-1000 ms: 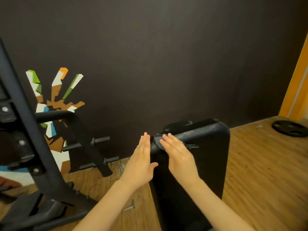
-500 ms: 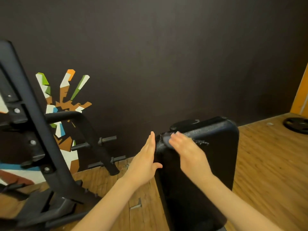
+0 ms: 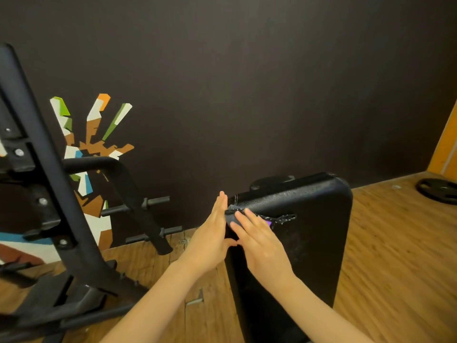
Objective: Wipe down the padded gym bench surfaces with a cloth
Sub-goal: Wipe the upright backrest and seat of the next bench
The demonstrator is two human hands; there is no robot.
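Black vinyl padding of the bench [image 3: 309,231] stands directly ahead of my hands, its long axis running down toward me; my right hand [image 3: 262,246], fingers straight, presses the dark cloth [image 3: 274,219] flat near the pad's top left corner; my left hand [image 3: 210,238], open and flat, braces the left edge and holds nothing; most of the cloth is hidden under my fingers, and the pad's lower end is cut off

A dark wall [image 3: 247,82] fills the upper frame, with a colourful mural [image 3: 94,149] at left. A black metal rack [image 3: 49,194] stands at far left on the wooden floor [image 3: 395,256]. A weight plate [image 3: 437,191] lies at far right, below an orange doorframe [image 3: 445,147].
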